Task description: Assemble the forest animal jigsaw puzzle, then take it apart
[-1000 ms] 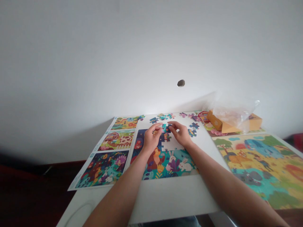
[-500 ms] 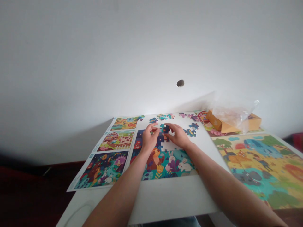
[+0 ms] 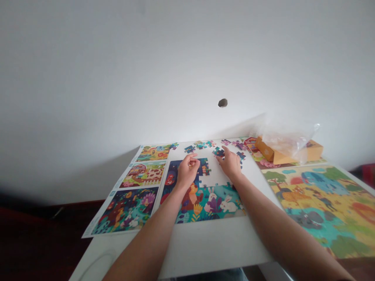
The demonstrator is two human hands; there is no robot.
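Observation:
A partly joined jigsaw puzzle (image 3: pixel 193 212) lies on the white table, with a bear and white rabbits on it and an open gap at its upper right. My left hand (image 3: pixel 187 169) rests over its upper left part, fingers loosely curled in, with nothing visible in them. Beyond the gap, my right hand (image 3: pixel 231 166) pinches a dark blue puzzle piece (image 3: pixel 218 152) between thumb and index finger. Several loose pieces are near that hand, one blue piece (image 3: pixel 241 156) at its right edge, others partly hidden beneath it.
More loose pieces (image 3: pixel 200 144) lie along the wall side. A printed picture sheet (image 3: pixel 159 191) is on the left. To the right are a finished animal puzzle (image 3: pixel 325 203), an orange box (image 3: pixel 275 154) and a clear plastic bag (image 3: pixel 290 140). The wall has a hole (image 3: pixel 223 103).
My right hand has moved right and away from the puzzle with the dark blue piece, uncovering the puzzle's upper edge and gap. My left hand has shifted only slightly, its fingers curling in more.

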